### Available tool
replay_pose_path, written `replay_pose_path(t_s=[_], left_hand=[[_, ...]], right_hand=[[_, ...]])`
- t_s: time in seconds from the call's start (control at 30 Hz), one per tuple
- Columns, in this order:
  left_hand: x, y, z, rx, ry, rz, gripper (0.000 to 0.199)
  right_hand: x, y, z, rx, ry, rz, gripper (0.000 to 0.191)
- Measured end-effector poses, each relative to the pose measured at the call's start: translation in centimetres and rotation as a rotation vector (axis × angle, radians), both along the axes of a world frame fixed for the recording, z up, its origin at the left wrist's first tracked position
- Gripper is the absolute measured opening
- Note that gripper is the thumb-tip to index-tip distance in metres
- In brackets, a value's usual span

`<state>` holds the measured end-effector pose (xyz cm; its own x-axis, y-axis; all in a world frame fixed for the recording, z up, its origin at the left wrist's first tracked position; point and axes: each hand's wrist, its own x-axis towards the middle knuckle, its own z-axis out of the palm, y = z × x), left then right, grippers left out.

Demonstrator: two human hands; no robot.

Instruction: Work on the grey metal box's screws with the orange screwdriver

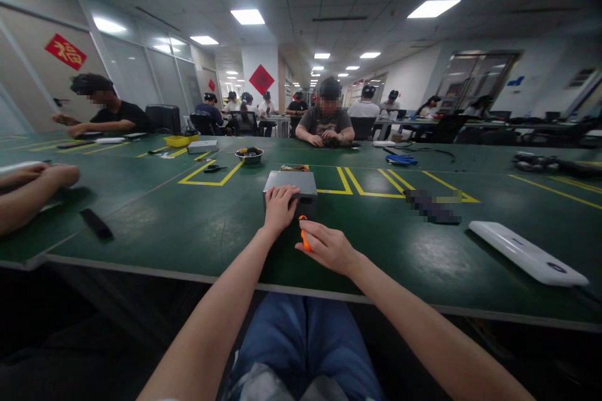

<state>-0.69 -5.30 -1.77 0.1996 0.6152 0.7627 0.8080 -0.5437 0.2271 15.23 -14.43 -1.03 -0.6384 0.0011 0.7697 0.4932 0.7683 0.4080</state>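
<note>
A grey metal power supply unit [291,182] sits on the green table in front of me, with a dark socket on the side facing me. Coloured wires [295,168] show behind its top edge. My left hand [281,207] grips the box at its left front, fingers over the top and thumb on the near side. Just right of it, my right hand [329,247] is closed around an orange-handled screwdriver [305,239]. Its upper end is close to the near side of the box; whether it touches cannot be made out.
Right of me lie a blurred dark object [430,207] and a white device [527,254]. A metal bowl [249,158], a yellow tray [181,141] and blue cable [401,160] are farther back. A co-worker's hands [59,175] are at left, near a black strip [96,224]. Another person sits opposite.
</note>
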Motion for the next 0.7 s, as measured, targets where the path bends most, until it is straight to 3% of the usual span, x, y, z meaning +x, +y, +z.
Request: replay_pose_path(t_s=[0.3, 0.47, 0.6, 0.7], left_hand=[[0.04, -0.22, 0.10, -0.012, 0.004, 0.015, 0.026], [-0.05, -0.17, 0.05, -0.003, 0.007, 0.001, 0.026], [0.02, -0.07, 0.02, -0.005, 0.001, 0.009, 0.026], [0.06, -0.15, 0.09, 0.003, 0.005, 0.005, 0.026]], right_hand=[[-0.09, -0.55, -0.23, -0.073, -0.161, -0.058, 0.028], [-0.18, -0.18, -0.19, -0.005, -0.023, -0.090, 0.018], [-0.27, 0.08, -0.51, -0.010, -0.052, -0.091, 0.013], [-0.26, -0.02, -0.63, -0.034, -0.133, -0.091, 0.027]])
